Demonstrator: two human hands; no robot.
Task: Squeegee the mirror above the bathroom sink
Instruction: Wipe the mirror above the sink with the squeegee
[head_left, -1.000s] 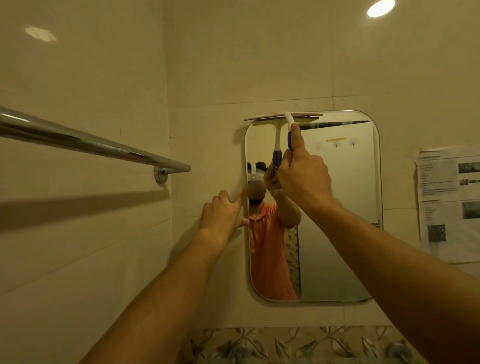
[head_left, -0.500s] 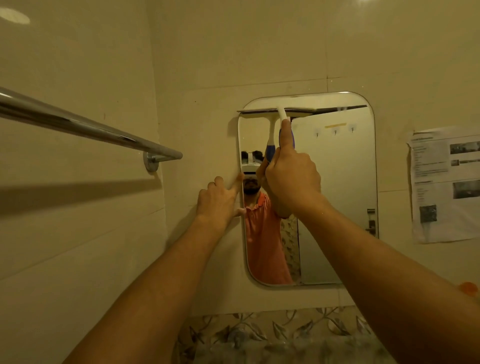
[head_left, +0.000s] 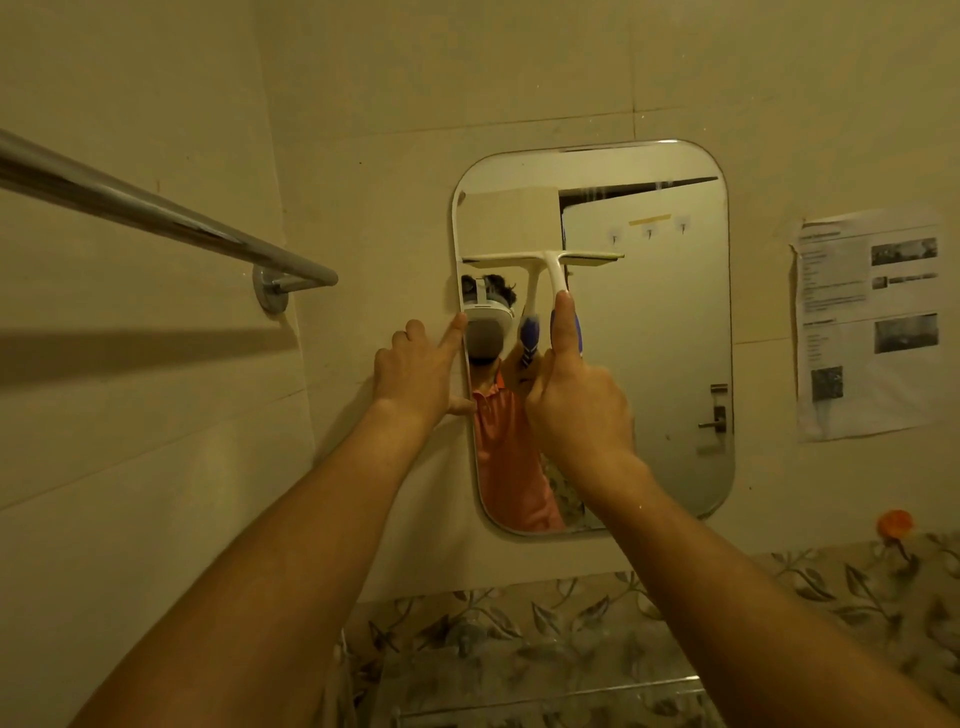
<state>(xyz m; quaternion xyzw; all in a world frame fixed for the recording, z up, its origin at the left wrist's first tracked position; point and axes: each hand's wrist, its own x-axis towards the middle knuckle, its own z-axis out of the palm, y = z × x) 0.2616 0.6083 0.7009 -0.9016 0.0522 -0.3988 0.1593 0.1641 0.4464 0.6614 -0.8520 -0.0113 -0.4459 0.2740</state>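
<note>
A rounded rectangular mirror (head_left: 654, 332) hangs on the tiled wall ahead. My right hand (head_left: 576, 405) grips the blue handle of a white squeegee (head_left: 545, 258), thumb up along the neck. Its blade lies flat and level across the left half of the glass, about a third of the way down from the top edge. My left hand (head_left: 415, 374) rests on the wall at the mirror's left edge, fingers spread, with the index fingertip and thumb touching the rim. The glass reflects a person in an orange shirt and a door.
A chrome towel bar (head_left: 156, 218) juts out from the left wall at head height. A printed paper sheet (head_left: 867, 322) is stuck to the wall right of the mirror. Leaf-patterned tiles (head_left: 571, 639) run below, with a small orange object (head_left: 894, 522) at the right.
My right hand has drawn the squeegee down from the mirror's top edge to about a third of the way down. My left hand stays at the mirror's left rim.
</note>
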